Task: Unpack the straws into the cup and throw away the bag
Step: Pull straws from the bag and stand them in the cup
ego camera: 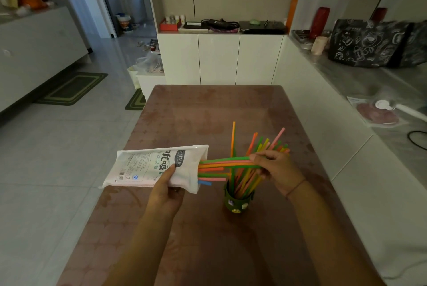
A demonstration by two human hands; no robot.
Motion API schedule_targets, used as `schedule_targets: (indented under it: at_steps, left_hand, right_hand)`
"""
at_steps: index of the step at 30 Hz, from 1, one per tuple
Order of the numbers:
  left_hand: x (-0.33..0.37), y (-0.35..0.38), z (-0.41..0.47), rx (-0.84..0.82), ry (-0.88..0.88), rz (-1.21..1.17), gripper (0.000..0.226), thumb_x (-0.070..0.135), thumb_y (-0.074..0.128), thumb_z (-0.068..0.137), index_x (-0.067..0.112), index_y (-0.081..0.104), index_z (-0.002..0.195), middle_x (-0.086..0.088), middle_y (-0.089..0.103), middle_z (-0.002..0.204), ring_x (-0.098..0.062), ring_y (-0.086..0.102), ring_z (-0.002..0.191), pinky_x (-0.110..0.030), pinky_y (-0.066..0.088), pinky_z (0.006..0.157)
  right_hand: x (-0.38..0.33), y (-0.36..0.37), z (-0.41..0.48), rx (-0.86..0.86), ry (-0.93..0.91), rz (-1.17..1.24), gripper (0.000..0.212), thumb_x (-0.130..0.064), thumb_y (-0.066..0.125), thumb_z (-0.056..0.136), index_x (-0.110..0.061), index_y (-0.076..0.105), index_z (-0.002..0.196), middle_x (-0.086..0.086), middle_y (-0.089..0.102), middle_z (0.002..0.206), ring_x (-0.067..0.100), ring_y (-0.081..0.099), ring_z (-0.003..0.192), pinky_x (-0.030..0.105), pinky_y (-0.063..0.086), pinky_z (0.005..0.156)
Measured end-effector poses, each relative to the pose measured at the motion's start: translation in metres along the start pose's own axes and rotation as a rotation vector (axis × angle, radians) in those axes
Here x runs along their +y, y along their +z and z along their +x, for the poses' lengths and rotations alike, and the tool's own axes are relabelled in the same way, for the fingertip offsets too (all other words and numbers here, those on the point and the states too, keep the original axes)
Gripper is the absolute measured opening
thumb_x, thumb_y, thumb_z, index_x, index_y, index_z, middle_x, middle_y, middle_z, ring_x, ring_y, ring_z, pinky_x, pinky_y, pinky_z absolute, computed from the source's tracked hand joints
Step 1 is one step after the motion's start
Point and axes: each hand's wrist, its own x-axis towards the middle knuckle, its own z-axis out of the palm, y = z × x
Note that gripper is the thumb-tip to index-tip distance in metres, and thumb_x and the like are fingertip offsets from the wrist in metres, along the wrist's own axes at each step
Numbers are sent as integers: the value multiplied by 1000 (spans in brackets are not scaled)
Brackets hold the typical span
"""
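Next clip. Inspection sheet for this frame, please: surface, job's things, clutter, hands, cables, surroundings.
Surface: brown patterned table, glossy.
Job's things: white straw bag held level above the table, open end toward the cup; green cup stands on the table holding upright straws.
Clutter: black printed tote and red bottle on the side counter at right.
Hands: left hand grips the straw bag; right hand grips a bunch of straws partly out of the bag.
Cables: black adapter cable on the far cabinet top.
Surroundings: white cabinets, tiled floor, green floor mat.
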Motion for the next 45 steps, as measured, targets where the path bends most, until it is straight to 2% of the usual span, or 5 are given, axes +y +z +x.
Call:
schedule_targets:
  at_steps: [11,17,30,39,45]
  left_hand:
    - [-19,8,-3,41,-47,13,24,1,61,87,16,57,105,-4,69,102,-19,66,91,-34,58,67]
    - [-23,10,-7,33,-63,24,21,1,61,86,15,57,101,-6,70,100,-22,66,93,-42,55,75]
    - [10,-8,2,132,1,-33,17,2,62,87,16,59,97,0,75,71,-15,67,87,-32,58,65]
    - [5,-9,0,130,-19,-16,18,2,63,86,16,59,96,-1,75,71,-15,72,73,-35,59,64]
    - [1,-10,-1,123,-8,8,20,2,64,85,16,59,99,-1,75,75,-16,71,76,-32,60,59]
  right_hand:
    - [10,40,-5,82,62,517,7,-5,60,84,-2,66,82,-3,55,50,5,51,44,16,41,39]
    - [17,53,-6,144,36,355,6,-11,67,81,-14,69,76,-6,60,46,5,56,47,21,50,51]
    - [-19,-18,1,322,-87,72,21,-5,64,82,-8,63,61,-3,57,34,3,51,30,15,46,36]
    - [-21,-29,1,303,-164,-575,30,-16,71,77,6,65,58,8,60,41,2,50,29,27,51,49]
    - [0,-9,3,199,-126,-732,28,-19,70,78,2,63,62,28,66,67,35,62,58,41,52,62]
